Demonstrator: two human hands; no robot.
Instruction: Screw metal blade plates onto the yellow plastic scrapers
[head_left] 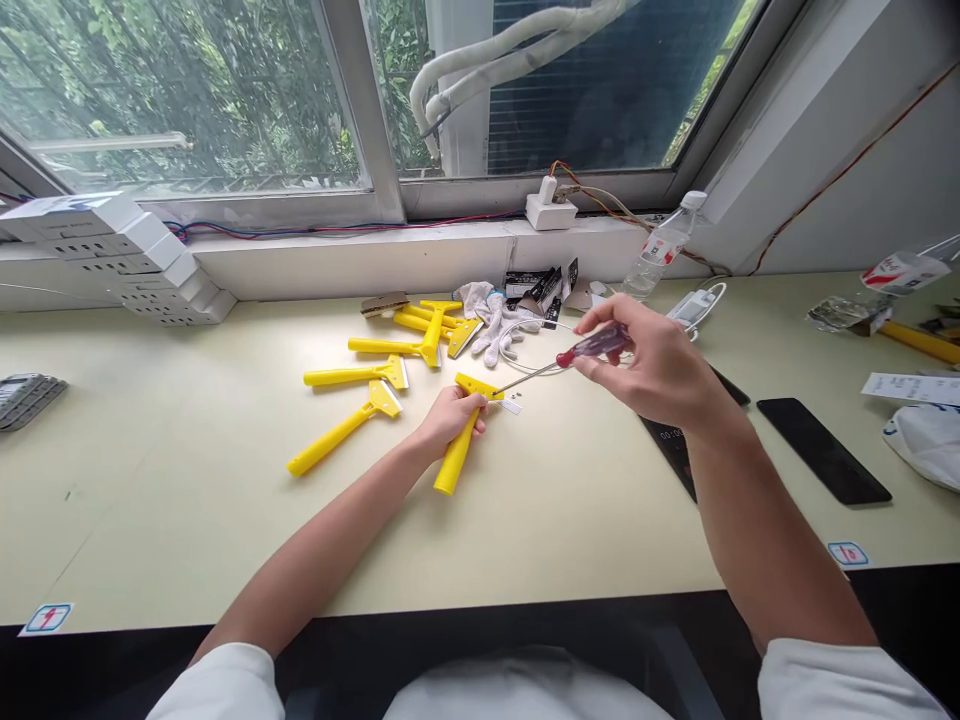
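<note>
My left hand [452, 418] is wrapped round a yellow scraper [455, 462] near its head, holding it over the table. In my right hand [651, 362] is a screwdriver [600, 343] with a reddish see-through handle, gripped by the fingertips. Its thin shaft slants down to the left, and the tip meets the scraper's head near my left thumb. A pale blade [511, 405] shows at the right side of that head. Tiny dark bits, perhaps screws, lie just beyond it. More yellow scrapers [330, 440] lie to the left and behind.
Behind the scrapers lie white gloves [491, 318], black packets [536, 288] and a white cable [517, 352]. A bottle [664, 245] stands at the back right. Two dark phones, one black [823, 450], lie right. White boxes [127, 255] are stacked at the left. The table [562, 540] ends near my body.
</note>
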